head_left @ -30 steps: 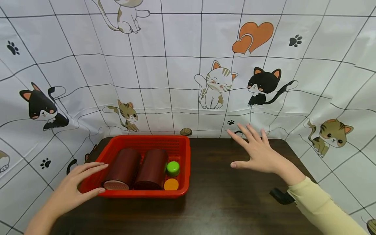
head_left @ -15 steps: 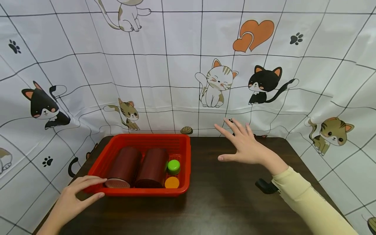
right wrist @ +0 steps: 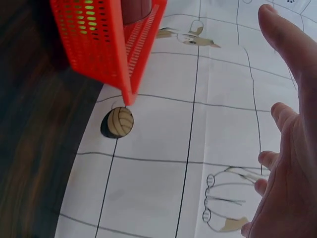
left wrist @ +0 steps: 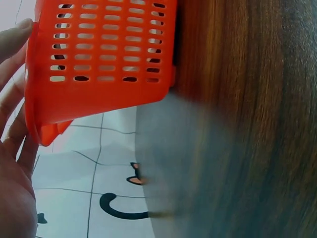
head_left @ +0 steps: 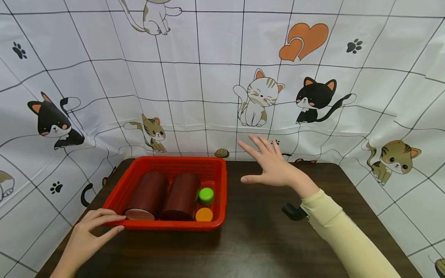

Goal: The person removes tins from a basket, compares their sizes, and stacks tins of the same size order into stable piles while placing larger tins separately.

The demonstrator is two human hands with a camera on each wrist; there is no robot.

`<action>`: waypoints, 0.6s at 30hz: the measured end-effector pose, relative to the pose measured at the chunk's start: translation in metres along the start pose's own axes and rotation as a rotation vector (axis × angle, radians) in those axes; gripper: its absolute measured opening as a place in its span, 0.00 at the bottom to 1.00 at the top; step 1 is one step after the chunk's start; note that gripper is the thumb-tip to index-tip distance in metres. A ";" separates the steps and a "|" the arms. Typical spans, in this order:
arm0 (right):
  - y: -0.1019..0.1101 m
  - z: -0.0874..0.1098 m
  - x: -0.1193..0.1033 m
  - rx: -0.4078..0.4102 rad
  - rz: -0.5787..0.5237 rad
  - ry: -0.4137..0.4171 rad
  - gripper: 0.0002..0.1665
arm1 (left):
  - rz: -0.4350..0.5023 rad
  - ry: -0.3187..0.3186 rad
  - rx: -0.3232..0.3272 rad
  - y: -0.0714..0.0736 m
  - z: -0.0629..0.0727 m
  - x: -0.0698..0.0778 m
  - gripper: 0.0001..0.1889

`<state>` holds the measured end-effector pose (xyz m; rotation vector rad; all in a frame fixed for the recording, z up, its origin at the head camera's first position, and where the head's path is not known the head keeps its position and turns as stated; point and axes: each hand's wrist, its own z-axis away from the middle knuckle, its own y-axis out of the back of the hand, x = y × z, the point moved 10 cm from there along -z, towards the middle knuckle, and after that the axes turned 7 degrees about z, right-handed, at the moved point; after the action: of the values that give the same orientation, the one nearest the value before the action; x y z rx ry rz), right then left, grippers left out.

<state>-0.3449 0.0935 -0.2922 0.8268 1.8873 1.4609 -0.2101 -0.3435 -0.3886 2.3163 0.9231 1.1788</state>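
Red basket lies lengthwise along tabletop far edge. Left hand pinches its near-left rim; right hand spread, holding nothing, right of it.

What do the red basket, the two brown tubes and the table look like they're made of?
Red basket: likely shiny plastic; its slotted walls look molded in one smooth piece.

Brown tubes: smooth, with a soft shine; maybe plastic or coated card, I can't tell.

Table: dark, slightly glossy wood or wood-look laminate, since streaky grain shows.
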 end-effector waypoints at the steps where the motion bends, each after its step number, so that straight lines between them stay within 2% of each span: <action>1: -0.001 -0.003 -0.002 -0.001 -0.006 0.003 0.60 | 0.006 -0.002 0.007 0.000 0.000 0.000 0.23; 9: -0.011 -0.031 -0.022 -0.006 -0.086 0.032 0.60 | 0.027 0.072 0.009 -0.003 0.000 -0.012 0.17; 18: -0.029 -0.059 -0.042 -0.018 -0.189 0.055 0.60 | 0.026 0.119 0.007 -0.003 0.002 -0.012 0.15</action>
<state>-0.3672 0.0200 -0.3041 0.5871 1.9327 1.3942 -0.2147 -0.3503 -0.3986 2.2907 0.9411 1.3391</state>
